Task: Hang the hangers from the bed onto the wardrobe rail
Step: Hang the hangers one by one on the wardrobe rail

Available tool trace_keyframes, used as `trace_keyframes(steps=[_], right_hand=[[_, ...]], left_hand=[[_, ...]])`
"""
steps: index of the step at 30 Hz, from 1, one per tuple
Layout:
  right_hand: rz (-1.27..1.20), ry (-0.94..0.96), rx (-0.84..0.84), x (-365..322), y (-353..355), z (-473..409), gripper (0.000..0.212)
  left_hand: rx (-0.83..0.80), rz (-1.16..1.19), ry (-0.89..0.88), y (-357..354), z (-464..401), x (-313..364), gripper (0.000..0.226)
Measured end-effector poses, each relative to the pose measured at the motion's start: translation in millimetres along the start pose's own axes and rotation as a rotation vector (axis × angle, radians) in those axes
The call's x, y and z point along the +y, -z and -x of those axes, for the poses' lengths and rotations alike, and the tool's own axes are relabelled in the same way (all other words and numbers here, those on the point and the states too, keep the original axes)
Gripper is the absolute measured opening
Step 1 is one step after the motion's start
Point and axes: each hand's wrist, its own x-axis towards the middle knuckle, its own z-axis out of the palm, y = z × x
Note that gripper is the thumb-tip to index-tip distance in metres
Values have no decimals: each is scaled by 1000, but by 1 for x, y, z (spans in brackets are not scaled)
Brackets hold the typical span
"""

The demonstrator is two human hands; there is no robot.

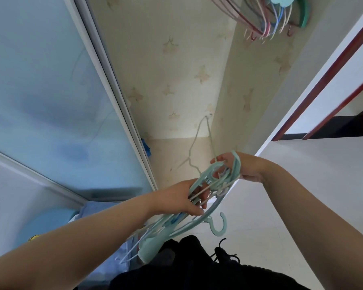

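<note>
My left hand grips a tangled bundle of several mint-green and white plastic hangers in front of my body; one green hook sticks out below it. My right hand holds the upper end of the same bundle, its fingers curled round green hanger parts. A thin grey wire hanger sticks up from the bundle into the wardrobe opening. Several hangers in red, pink, blue, white and green hang at the top right inside the wardrobe; the rail itself is out of view.
A frosted blue sliding wardrobe door with a pale frame stands on the left. The wardrobe interior is lined with floral paper. A white wall edge with dark red trim rises on the right, over pale floor tiles.
</note>
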Motion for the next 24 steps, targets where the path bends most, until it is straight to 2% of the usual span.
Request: trace_keyframes(steps=[4, 7, 13, 16, 18, 24], right_hand=[[6, 36, -29, 8, 2, 8, 53], [4, 61, 0, 11, 3, 9, 45], [30, 89, 55, 10, -8, 6, 21], [-75, 157, 129, 3, -8, 9, 11], [-167, 211, 145, 1, -3, 10, 13], [-116, 213, 5, 1, 9, 19, 22]], left_hand=[[-35, -46, -17, -9, 3, 15, 30], [-43, -169, -16, -14, 5, 20, 53], [-77, -586, -79, -16, 2, 20, 59], [-36, -596, -90, -9, 1, 15, 54], [2, -581, -109, -5, 1, 16, 52], [47, -554, -193, -6, 2, 8, 55]])
